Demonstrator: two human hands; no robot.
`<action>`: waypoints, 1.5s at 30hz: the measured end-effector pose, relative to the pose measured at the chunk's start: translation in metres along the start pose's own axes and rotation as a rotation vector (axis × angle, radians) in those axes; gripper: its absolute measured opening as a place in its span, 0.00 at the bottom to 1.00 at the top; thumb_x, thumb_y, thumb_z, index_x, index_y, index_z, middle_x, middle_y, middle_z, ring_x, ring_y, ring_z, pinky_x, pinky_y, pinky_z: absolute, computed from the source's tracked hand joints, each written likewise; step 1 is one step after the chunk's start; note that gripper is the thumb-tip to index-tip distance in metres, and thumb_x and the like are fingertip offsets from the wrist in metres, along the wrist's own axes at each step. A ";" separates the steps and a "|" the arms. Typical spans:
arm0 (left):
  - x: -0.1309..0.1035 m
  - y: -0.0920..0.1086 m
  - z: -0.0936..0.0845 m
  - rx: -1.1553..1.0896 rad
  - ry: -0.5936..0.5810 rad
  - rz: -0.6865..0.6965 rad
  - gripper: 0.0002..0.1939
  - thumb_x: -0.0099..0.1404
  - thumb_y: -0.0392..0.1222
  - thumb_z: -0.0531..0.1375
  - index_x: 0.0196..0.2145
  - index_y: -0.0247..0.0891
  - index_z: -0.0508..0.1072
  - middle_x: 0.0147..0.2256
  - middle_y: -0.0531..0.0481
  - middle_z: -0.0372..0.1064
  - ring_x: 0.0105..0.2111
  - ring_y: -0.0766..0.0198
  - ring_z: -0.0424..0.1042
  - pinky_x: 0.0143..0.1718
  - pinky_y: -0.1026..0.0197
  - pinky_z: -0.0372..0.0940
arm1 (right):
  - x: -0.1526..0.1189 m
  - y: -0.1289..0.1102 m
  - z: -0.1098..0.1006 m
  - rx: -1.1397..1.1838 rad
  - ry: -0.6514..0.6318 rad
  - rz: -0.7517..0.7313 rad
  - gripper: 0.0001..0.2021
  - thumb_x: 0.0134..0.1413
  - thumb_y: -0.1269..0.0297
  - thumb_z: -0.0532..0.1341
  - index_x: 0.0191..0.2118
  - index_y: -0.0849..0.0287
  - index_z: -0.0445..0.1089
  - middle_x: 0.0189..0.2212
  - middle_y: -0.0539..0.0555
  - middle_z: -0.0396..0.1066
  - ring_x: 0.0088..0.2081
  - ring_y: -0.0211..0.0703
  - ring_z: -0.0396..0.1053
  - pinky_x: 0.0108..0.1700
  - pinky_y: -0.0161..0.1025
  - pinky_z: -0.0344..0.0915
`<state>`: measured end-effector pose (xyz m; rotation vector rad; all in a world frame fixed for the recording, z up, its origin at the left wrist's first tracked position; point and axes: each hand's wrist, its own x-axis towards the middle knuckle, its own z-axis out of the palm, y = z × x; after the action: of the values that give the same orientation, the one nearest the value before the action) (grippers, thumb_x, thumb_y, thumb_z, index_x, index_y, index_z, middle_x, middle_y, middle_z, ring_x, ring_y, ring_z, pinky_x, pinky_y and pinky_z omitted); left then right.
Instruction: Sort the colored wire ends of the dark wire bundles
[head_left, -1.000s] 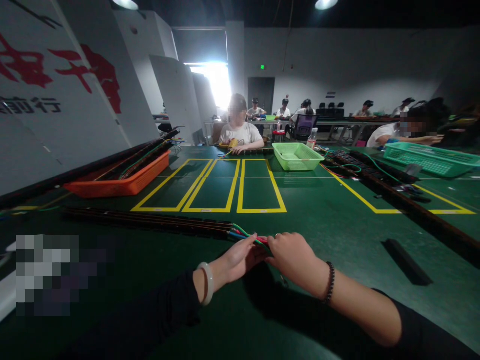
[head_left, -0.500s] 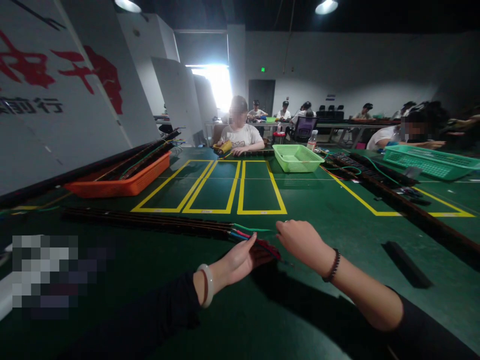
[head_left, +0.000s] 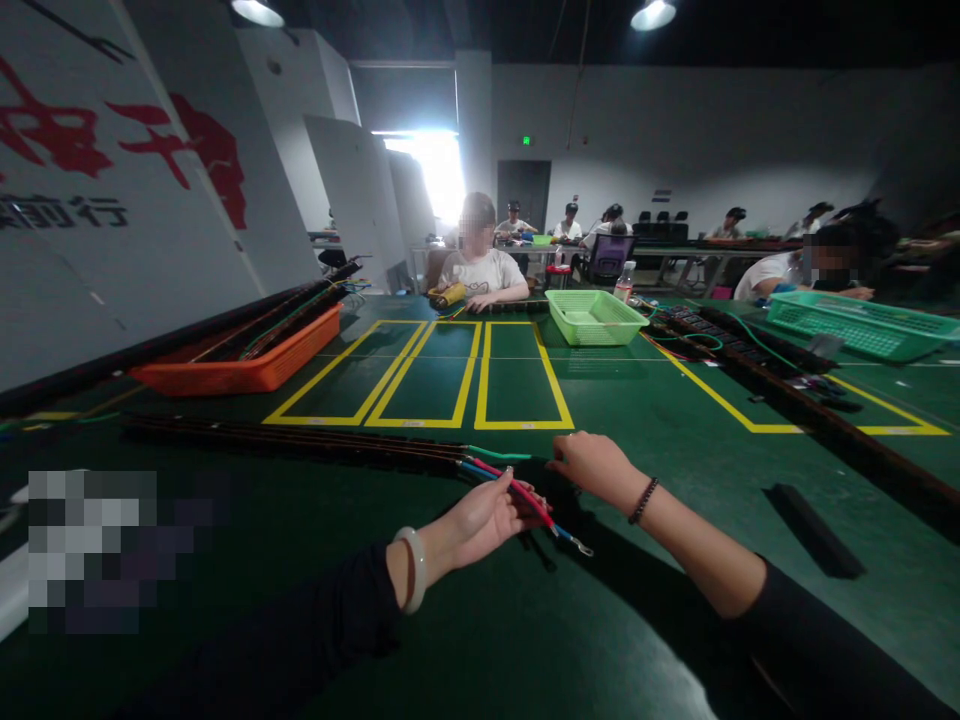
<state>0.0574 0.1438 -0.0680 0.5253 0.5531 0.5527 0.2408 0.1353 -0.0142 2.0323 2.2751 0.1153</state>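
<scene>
A long dark strip bundle [head_left: 300, 440] lies across the bench in front of me, with coloured wires coming out of its right end. My left hand [head_left: 491, 515], palm up, has its thumb closed over a red wire [head_left: 531, 498] and a blue wire [head_left: 480, 471]. Past the fingers, the free ends stick out to the right, and a metal terminal [head_left: 583, 548] shows at the tip. My right hand [head_left: 592, 465] is closed in a pinch at the end of the green wire [head_left: 499, 454]; its fingertips are in shade.
An orange basket [head_left: 232, 378] full of similar strips stands at left. A light green basket [head_left: 596, 318] is beyond the yellow-taped boxes. At right lie a short black bar [head_left: 814, 530] and long dark strips [head_left: 847, 420]. A co-worker [head_left: 484, 265] sits opposite.
My right hand has shifted slightly left and up, its forearm swinging left. The red and blue wires now show more clearly, with their ends sticking out past my left fingers.
</scene>
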 end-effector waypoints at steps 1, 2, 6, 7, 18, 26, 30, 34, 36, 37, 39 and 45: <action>0.000 0.000 0.000 -0.002 -0.008 -0.002 0.14 0.66 0.44 0.52 0.34 0.29 0.69 0.34 0.39 0.71 0.39 0.57 0.72 0.49 0.51 0.61 | -0.004 -0.005 -0.004 -0.001 0.017 -0.016 0.13 0.58 0.56 0.55 0.36 0.61 0.70 0.33 0.58 0.73 0.35 0.47 0.72 0.33 0.36 0.63; 0.000 0.000 0.001 -0.004 -0.016 -0.003 0.13 0.67 0.42 0.51 0.34 0.29 0.70 0.33 0.40 0.71 0.38 0.58 0.71 0.49 0.52 0.61 | -0.008 -0.010 -0.009 0.005 0.038 -0.035 0.15 0.59 0.54 0.54 0.36 0.61 0.69 0.32 0.58 0.73 0.34 0.48 0.72 0.33 0.36 0.63; 0.001 0.000 0.002 0.002 -0.010 0.008 0.12 0.67 0.37 0.51 0.30 0.31 0.70 0.30 0.44 0.71 0.34 0.62 0.71 0.45 0.55 0.63 | -0.028 -0.034 -0.025 0.071 0.052 -0.118 0.21 0.59 0.47 0.49 0.38 0.60 0.67 0.32 0.57 0.72 0.34 0.47 0.72 0.32 0.37 0.63; 0.002 -0.001 0.002 0.011 -0.001 0.007 0.12 0.67 0.38 0.51 0.29 0.31 0.70 0.29 0.44 0.71 0.32 0.63 0.71 0.44 0.56 0.63 | -0.032 -0.039 -0.027 0.078 0.031 -0.140 0.21 0.58 0.46 0.50 0.39 0.59 0.67 0.32 0.57 0.72 0.34 0.47 0.72 0.32 0.36 0.63; 0.008 -0.004 -0.007 -0.003 -0.035 0.000 0.16 0.67 0.44 0.51 0.34 0.29 0.72 0.34 0.40 0.72 0.38 0.58 0.71 0.48 0.52 0.61 | -0.039 -0.050 -0.010 -0.024 0.057 -0.177 0.07 0.58 0.71 0.53 0.41 0.64 0.65 0.28 0.57 0.72 0.28 0.47 0.73 0.27 0.37 0.66; 0.006 -0.003 -0.007 0.002 -0.044 0.001 0.14 0.65 0.45 0.54 0.35 0.31 0.72 0.37 0.41 0.72 0.41 0.57 0.71 0.50 0.52 0.59 | -0.036 -0.048 -0.005 -0.012 0.073 -0.182 0.07 0.56 0.74 0.54 0.39 0.64 0.68 0.28 0.57 0.72 0.29 0.47 0.73 0.28 0.37 0.67; 0.003 -0.002 -0.005 0.011 -0.071 -0.001 0.13 0.65 0.45 0.54 0.35 0.30 0.71 0.36 0.40 0.72 0.41 0.57 0.70 0.50 0.52 0.60 | -0.027 -0.035 -0.006 -0.018 0.118 -0.135 0.09 0.60 0.67 0.53 0.32 0.63 0.69 0.29 0.59 0.72 0.30 0.48 0.72 0.30 0.38 0.67; 0.000 -0.001 -0.003 0.034 -0.014 0.013 0.12 0.66 0.43 0.53 0.32 0.31 0.68 0.31 0.43 0.70 0.36 0.59 0.71 0.47 0.52 0.62 | -0.015 -0.024 -0.001 0.008 0.089 -0.047 0.11 0.60 0.64 0.55 0.34 0.64 0.70 0.31 0.60 0.72 0.33 0.48 0.73 0.33 0.37 0.66; -0.001 -0.001 -0.001 0.058 0.040 0.027 0.11 0.66 0.43 0.53 0.30 0.32 0.67 0.27 0.45 0.69 0.32 0.60 0.71 0.45 0.52 0.63 | -0.010 -0.020 0.002 0.026 0.049 -0.012 0.12 0.60 0.61 0.55 0.35 0.64 0.71 0.32 0.61 0.73 0.35 0.48 0.73 0.35 0.37 0.66; -0.001 -0.001 0.001 0.072 0.059 0.034 0.11 0.66 0.43 0.53 0.30 0.32 0.66 0.26 0.45 0.68 0.31 0.60 0.71 0.43 0.52 0.63 | -0.007 -0.018 0.004 0.033 0.026 -0.002 0.12 0.60 0.60 0.55 0.36 0.64 0.71 0.32 0.61 0.73 0.36 0.48 0.73 0.35 0.36 0.65; -0.002 -0.001 0.003 0.094 0.063 0.036 0.12 0.67 0.42 0.51 0.30 0.32 0.66 0.25 0.45 0.68 0.30 0.60 0.71 0.42 0.52 0.64 | -0.005 -0.015 0.005 0.040 -0.020 0.005 0.14 0.60 0.58 0.55 0.36 0.63 0.72 0.32 0.60 0.73 0.36 0.48 0.73 0.36 0.36 0.65; 0.003 -0.003 -0.002 0.050 -0.005 0.048 0.11 0.66 0.40 0.52 0.29 0.33 0.67 0.25 0.46 0.68 0.27 0.63 0.69 0.39 0.56 0.63 | -0.018 -0.027 -0.015 0.052 0.053 -0.025 0.18 0.61 0.52 0.51 0.37 0.62 0.69 0.32 0.59 0.72 0.36 0.49 0.72 0.34 0.38 0.64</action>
<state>0.0596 0.1441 -0.0729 0.5886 0.5519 0.5840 0.2147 0.1141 -0.0022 2.0493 2.3581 0.1114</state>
